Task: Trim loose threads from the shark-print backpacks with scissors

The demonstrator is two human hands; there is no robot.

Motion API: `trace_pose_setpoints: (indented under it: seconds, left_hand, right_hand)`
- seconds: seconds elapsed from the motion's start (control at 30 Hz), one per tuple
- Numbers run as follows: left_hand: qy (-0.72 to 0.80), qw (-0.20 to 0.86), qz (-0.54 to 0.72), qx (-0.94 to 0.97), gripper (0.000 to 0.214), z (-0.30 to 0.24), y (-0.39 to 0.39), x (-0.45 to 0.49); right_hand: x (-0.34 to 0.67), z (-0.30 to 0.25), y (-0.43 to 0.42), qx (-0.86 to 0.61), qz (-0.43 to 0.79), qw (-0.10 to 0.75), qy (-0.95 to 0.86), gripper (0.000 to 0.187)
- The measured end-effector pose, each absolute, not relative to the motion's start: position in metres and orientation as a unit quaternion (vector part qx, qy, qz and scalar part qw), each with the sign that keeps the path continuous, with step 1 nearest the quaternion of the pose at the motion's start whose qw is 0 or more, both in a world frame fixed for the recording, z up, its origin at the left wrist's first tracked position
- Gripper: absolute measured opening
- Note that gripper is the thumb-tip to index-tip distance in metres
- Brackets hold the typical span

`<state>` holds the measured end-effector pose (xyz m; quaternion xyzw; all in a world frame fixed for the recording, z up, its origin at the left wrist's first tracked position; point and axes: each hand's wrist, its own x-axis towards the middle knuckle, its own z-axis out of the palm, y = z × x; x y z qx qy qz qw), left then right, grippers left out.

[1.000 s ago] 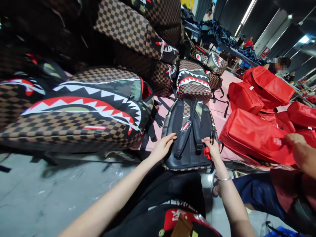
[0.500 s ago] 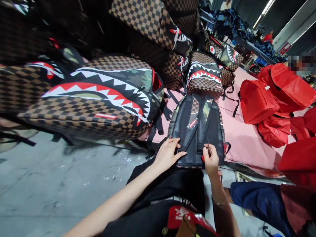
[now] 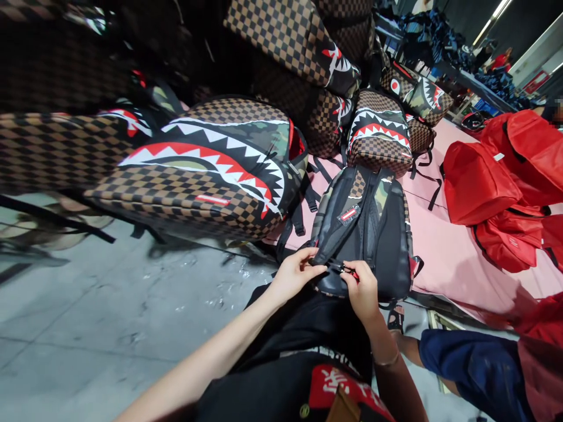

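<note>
A backpack (image 3: 387,234) lies back-side up on the pink table (image 3: 444,258), black padded straps facing me, with checkered and camouflage panels at its top. My left hand (image 3: 294,272) pinches the lower end of its left shoulder strap (image 3: 336,231). My right hand (image 3: 361,288) is closed beside it on the same strap end, with something small and red-handled in its fingers that I cannot make out. Both hands meet at the backpack's near bottom edge.
Several checkered shark-mouth backpacks (image 3: 211,170) are piled to the left and behind. Red bags (image 3: 479,181) lie on the table's right side. Another person's blue-clad leg (image 3: 475,363) is at lower right. Grey concrete floor (image 3: 109,316) lies to the left.
My right hand has moved left across the backpack's bottom to meet my left hand at the left strap end. The view has shifted left, and the other person's arm has left the frame.
</note>
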<state>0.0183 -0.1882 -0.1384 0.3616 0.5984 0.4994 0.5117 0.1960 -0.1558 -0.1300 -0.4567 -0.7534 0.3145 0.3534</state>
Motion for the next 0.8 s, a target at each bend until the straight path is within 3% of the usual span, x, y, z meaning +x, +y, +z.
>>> trace_pose_setpoints:
  seconds: [0.5,0.63,0.8]
  left_hand:
    - [0.577,0.519,0.532,0.338,0.047,-0.130,-0.189,0.022]
    - [0.567,0.532,0.529,0.341,0.048,-0.129,-0.189,0.022]
    - [0.566,0.501,0.534,0.379,0.043,-0.136,-0.189,0.024]
  right_hand:
    - [0.179,-0.125,-0.141,-0.383,0.246,0.348,-0.819,0.015]
    - [0.181,-0.122,-0.142,-0.404,0.273,0.380,-0.786,0.011]
    - [0.181,-0.121,-0.138,-0.399,0.297,0.351,-0.793,0.012]
